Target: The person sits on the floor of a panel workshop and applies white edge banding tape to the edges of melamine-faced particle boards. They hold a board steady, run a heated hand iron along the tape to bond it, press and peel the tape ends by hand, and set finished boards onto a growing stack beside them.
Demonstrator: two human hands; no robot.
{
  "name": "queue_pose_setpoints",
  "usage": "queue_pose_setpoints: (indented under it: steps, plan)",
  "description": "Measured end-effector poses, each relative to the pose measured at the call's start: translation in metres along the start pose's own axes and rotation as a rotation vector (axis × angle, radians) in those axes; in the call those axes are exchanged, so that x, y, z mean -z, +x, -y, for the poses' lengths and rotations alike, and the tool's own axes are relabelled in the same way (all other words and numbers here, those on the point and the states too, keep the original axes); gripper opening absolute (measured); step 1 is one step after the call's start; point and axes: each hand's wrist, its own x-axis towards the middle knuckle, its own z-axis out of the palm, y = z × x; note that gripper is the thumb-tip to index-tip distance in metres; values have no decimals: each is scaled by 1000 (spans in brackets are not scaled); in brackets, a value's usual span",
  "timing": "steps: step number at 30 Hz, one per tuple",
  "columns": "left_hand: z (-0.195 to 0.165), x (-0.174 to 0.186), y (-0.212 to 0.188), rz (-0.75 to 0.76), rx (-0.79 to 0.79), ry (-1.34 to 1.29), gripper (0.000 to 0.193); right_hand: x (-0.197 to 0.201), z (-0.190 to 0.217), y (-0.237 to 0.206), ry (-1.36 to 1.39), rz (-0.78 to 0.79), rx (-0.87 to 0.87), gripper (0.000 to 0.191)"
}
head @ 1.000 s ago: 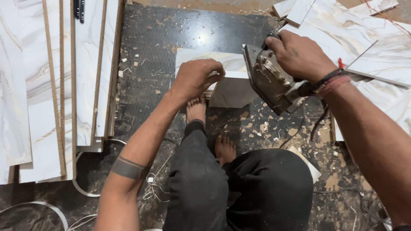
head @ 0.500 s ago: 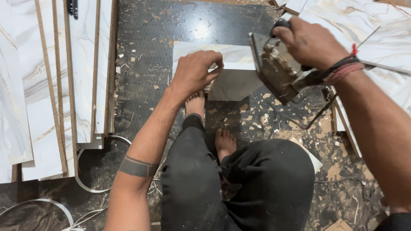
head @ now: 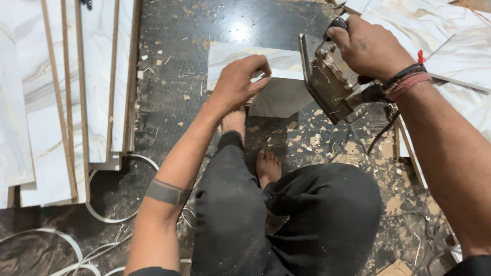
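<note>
A strip of dark, chip-strewn floor (head: 179, 76) is left open between the long white marble-patterned boards with brown edges (head: 66, 92) stacked at the left and the similar white panels (head: 460, 46) at the right. The small white marble-patterned board piece (head: 276, 84) is lain flat ahead of the bare feet (head: 267, 166); its near edge is gripped by the curled left hand (head: 236, 84). The metal-based handheld power tool (head: 330, 84) is held tilted just right of the piece, its handle enclosed by the right hand (head: 368, 46)
</note>
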Motion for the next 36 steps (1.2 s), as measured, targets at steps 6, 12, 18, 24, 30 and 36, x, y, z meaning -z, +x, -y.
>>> queue_pose_setpoints:
  steps: [6, 12, 18, 24, 30, 36]
  plan:
    - [20, -9, -3, -46, 22, -142, 20, -3, 50, 13, 115, 54, 25, 49]
    - [52, -18, -10, 27, 115, -738, 63, -3, 79, 18, 214, 88, -46, 47]
    - [69, -28, -10, 10, 242, -903, 63, -5, 87, 22, 263, 53, 0, 44]
    - [75, -28, -4, 19, 266, -805, 45, -3, 86, 25, 218, 51, -14, 47]
    - [80, -31, 0, 2, 230, -785, 41, -7, 85, 30, 204, 45, -29, 48]
    - [81, -35, -1, -5, 207, -767, 37, -4, 85, 28, 193, 34, 3, 48]
